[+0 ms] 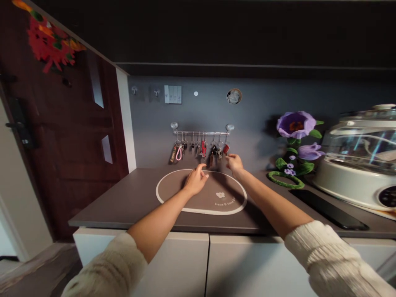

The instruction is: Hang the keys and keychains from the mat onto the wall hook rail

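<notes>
I see a glossy black phone [329,208], a matt, smooth countertop [123,194], and sleeves [328,251] of ribbed knit cloth.

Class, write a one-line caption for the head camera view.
Right hand at a red tag below the hook rail, left hand above an oval mat.

Off-wht ribbed-knit slvs [324,255], pushed up w/ bunched folds.
</notes>
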Tool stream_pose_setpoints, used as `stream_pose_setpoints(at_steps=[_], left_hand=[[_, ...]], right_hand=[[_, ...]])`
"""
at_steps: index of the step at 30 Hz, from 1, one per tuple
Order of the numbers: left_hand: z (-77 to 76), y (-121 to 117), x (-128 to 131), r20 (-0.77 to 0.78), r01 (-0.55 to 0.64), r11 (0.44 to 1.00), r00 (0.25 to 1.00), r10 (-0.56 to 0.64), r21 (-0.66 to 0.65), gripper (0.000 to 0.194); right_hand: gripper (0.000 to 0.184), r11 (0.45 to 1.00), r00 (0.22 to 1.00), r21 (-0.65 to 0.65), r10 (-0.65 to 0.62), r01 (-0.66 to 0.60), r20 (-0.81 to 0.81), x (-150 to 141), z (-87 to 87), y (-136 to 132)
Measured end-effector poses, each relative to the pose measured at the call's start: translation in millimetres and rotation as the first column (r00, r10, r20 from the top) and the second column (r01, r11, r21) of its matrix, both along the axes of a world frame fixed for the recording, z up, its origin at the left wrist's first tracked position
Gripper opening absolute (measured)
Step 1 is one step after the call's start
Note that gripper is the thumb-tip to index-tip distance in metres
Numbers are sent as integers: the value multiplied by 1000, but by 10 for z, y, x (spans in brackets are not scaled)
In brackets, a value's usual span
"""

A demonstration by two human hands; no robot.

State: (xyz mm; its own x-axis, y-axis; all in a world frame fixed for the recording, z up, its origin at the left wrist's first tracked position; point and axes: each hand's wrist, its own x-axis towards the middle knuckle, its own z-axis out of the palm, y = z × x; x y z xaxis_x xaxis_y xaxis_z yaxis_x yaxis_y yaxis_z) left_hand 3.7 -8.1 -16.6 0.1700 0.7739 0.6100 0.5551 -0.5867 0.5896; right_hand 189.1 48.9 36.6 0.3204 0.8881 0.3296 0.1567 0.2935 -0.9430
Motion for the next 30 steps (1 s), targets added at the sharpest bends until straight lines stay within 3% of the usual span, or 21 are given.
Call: stream_pose_setpoints(at_steps=[2,7,10,13,17,22,30], left_hand=[[20,-40,-9,98,54,998,994,-52,-23,55],[141,-229,-55,342,276,956,912,-228,-97,80],[225,-388,-129,375,382,921,867,-329,-74,91],[252,-544,-239,329,414,909,867,-375,-53,96],[176,-714,-387,223,392,918,901,-373,-50,98],[32,-833,-500,146,379,921,920,-364,-90,100],[16,-879,-555,272,359,929,907,-323,-95,102]], right_hand=[[34,999,999,-39,20,-22,-43,-90,-8,-218],[62,962,958,-33,268,-272,-98,-296,15,-756],[85,927,925,48,373,-371,-69,-366,-3,-993],[99,892,902,140,431,-430,24,-404,-89,-1156],[100,853,862,158,466,-498,201,-432,-263,-1317],[93,842,808,122,449,-525,381,-476,-400,-1477],[90,862,825,121,418,-492,380,-498,-425,-1518]])
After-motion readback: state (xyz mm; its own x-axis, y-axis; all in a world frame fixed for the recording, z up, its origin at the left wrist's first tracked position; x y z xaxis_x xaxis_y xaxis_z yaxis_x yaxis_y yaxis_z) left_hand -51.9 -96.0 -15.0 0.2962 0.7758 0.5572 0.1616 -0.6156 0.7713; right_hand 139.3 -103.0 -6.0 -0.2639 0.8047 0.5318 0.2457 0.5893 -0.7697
